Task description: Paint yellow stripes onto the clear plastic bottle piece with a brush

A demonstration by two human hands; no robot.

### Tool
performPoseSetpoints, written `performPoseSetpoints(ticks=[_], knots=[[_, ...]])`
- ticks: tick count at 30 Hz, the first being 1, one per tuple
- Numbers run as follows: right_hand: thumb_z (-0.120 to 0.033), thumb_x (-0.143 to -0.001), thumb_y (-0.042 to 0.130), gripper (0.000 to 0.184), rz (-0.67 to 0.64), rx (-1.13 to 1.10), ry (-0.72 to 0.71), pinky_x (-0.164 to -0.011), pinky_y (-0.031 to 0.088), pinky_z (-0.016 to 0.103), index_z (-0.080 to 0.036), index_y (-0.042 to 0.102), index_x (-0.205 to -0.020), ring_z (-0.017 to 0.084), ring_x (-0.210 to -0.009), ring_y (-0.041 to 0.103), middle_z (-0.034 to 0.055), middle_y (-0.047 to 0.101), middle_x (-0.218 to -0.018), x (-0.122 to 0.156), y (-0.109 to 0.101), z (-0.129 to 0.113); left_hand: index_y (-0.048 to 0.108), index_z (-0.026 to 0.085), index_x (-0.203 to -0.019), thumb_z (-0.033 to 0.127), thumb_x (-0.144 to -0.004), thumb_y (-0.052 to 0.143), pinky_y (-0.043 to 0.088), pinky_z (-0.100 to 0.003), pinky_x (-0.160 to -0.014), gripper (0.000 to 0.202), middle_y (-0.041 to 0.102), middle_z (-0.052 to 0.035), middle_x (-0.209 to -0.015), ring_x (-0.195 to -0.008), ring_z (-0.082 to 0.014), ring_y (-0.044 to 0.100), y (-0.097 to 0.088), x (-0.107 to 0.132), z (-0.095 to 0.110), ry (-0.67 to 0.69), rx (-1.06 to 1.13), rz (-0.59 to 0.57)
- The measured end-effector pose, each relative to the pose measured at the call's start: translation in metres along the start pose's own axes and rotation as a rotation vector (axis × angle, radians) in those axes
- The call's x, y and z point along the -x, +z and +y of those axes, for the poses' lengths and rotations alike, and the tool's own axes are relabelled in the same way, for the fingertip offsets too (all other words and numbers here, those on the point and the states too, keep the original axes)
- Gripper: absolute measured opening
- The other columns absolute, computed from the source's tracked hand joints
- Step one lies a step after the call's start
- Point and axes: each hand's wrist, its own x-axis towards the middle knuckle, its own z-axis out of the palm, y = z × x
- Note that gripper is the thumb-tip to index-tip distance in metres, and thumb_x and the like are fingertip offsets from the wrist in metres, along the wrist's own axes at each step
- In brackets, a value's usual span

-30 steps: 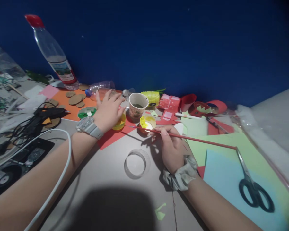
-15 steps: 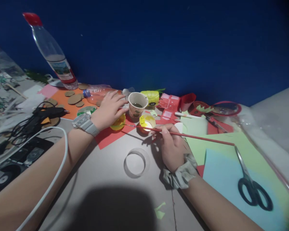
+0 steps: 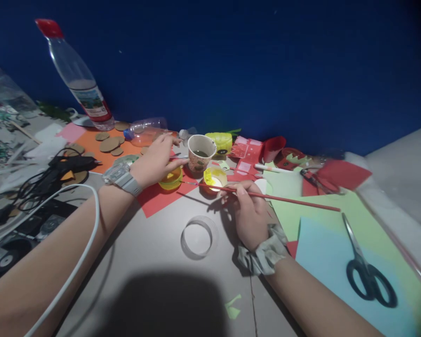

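My right hand (image 3: 250, 215) is closed around a long thin paintbrush with a red handle (image 3: 301, 203), held nearly level. The tip points left, close to the yellow lid (image 3: 170, 181). Just beyond my right fingers stands an open paint pot (image 3: 214, 180) with yellow paint on its rim. My left hand (image 3: 155, 161), fingers outstretched, hovers between the yellow lid and a paper cup (image 3: 200, 152) of dark liquid. Whether its thumb touches the cup I cannot tell. Behind the left fingers lies a clear bottle with a blue cap (image 3: 147, 130).
A ring of clear tape (image 3: 198, 237) lies on the grey table. Scissors (image 3: 366, 276) rest on blue paper at right. A tall red-capped bottle (image 3: 80, 84), cardboard discs (image 3: 108, 144), a glue gun (image 3: 72, 164) and a white cable (image 3: 94, 206) are at left. A blue wall rises behind.
My left hand has shifted slightly left, showing more of the clear bottle. At the far right, a red piece now shows where a red-rimmed round item was. My right hand stays nearly still.
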Motion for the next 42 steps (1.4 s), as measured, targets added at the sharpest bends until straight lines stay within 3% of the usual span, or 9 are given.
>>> performPoseSetpoints(ticks=[4,9,13,19,24,27,34,42], knots=[[-0.037,-0.090,0.050,0.017,-0.026,-0.009,0.020,-0.058,0.050,0.028,-0.024,0.057,-0.081,0.014,-0.065,0.062,-0.0015,0.066,-0.071,0.000,0.002,-0.003,0.043,0.011,-0.121,0.047,-0.084,0.052,0.037,-0.043,-0.102,0.052,0.048,-0.0167,-0.127,-0.124,-0.0282,0.043,-0.001,0.000,0.001,0.000,0.010,-0.020],[-0.039,-0.090,0.049,0.019,0.051,0.081,-0.006,-0.061,0.051,0.029,-0.024,0.058,-0.083,0.014,-0.065,0.060,0.0000,0.067,-0.073,0.000,0.001,-0.005,0.046,0.012,-0.118,0.046,-0.084,0.051,0.037,-0.044,-0.102,0.048,0.048,-0.0162,-0.125,-0.122,-0.0284,0.044,-0.003,0.001,0.006,-0.021,0.011,-0.032],[-0.038,-0.090,0.049,0.018,-0.015,0.023,0.002,-0.061,0.050,0.029,-0.024,0.057,-0.082,0.015,-0.066,0.061,-0.0007,0.066,-0.071,0.001,0.001,-0.003,0.046,0.012,-0.119,0.047,-0.085,0.051,0.034,-0.044,-0.104,0.049,0.047,-0.0168,-0.127,-0.126,-0.0279,0.041,-0.003,0.000,0.006,-0.006,0.000,-0.040],[-0.038,-0.090,0.048,0.019,0.082,0.066,-0.003,-0.061,0.051,0.030,-0.024,0.058,-0.084,0.016,-0.066,0.061,0.0008,0.066,-0.074,0.000,0.000,-0.005,0.045,0.010,-0.122,0.047,-0.085,0.051,0.032,-0.045,-0.108,0.053,0.045,-0.0193,-0.131,-0.133,-0.0298,0.035,-0.004,0.000,0.007,-0.020,-0.015,-0.046],[-0.036,-0.089,0.045,0.020,-0.070,-0.017,0.078,-0.063,0.054,0.035,-0.024,0.060,-0.087,0.020,-0.072,0.065,0.0043,0.068,-0.077,0.002,0.000,-0.013,0.044,0.009,-0.124,0.049,-0.082,0.056,0.032,-0.043,-0.108,0.060,0.045,-0.0197,-0.132,-0.134,-0.0286,0.034,-0.005,0.000,0.006,0.011,-0.022,-0.037],[-0.034,-0.088,0.046,0.019,-0.160,-0.103,0.047,-0.066,0.054,0.034,-0.024,0.063,-0.089,0.019,-0.077,0.066,0.0029,0.069,-0.081,0.005,0.000,-0.010,0.044,0.010,-0.124,0.049,-0.080,0.058,0.032,-0.044,-0.109,0.060,0.046,-0.0188,-0.131,-0.135,-0.0288,0.031,-0.006,0.000,0.007,0.036,-0.016,-0.034],[-0.039,-0.089,0.050,0.023,-0.092,0.014,-0.002,-0.065,0.052,0.032,-0.024,0.063,-0.078,0.016,-0.068,0.062,0.0009,0.065,-0.077,0.006,-0.002,-0.004,0.046,0.014,-0.120,0.050,-0.074,0.064,0.033,-0.045,-0.108,0.061,0.048,-0.0149,-0.130,-0.135,-0.0282,0.030,-0.007,-0.002,0.004,0.070,0.017,-0.048],[-0.032,-0.088,0.055,0.017,-0.144,0.163,-0.038,-0.067,0.049,0.026,-0.022,0.056,-0.074,0.012,-0.069,0.060,-0.0020,0.064,-0.074,0.008,0.001,-0.012,0.047,0.013,-0.118,0.050,-0.074,0.065,0.036,-0.044,-0.106,0.060,0.046,-0.0162,-0.129,-0.132,-0.0287,0.034,-0.006,-0.001,0.003,0.059,0.034,-0.040]])
